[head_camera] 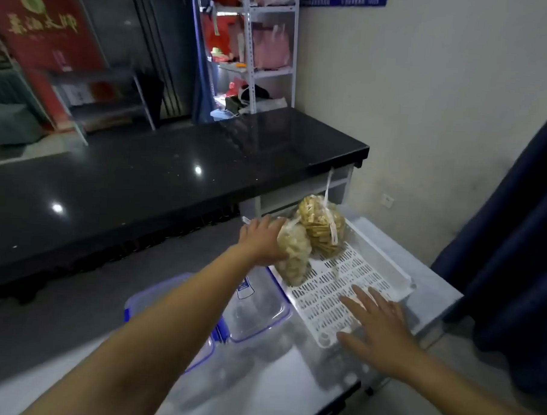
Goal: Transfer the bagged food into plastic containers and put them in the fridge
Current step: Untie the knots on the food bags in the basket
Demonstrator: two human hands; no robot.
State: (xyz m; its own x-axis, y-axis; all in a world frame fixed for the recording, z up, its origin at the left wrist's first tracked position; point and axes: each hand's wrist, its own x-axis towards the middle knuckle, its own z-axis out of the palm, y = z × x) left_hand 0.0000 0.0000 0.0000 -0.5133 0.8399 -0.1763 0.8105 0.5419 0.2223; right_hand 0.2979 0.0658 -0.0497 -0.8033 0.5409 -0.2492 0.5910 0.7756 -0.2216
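Two tied clear bags of food lie in a white slotted basket (385, 262) on a steel worktop. The nearer bag (293, 255) holds pale chunks; my left hand (260, 239) grips it by its left side, fingers wrapped round it. The farther bag (320, 229) holds tan strips and leans at the basket's far end. My right hand (375, 324) is spread flat, fingers straight, on the basket's near end. A clear plastic container with blue clips (258, 307) sits left of the basket, and a second container (203, 351) lies partly hidden under my left forearm.
The steel worktop (289, 383) ends at its right and near edges. A long black stone counter (141, 182) runs across the left and back. A dark blue curtain (515, 249) hangs at the right. Shelving with bags (257, 49) stands behind.
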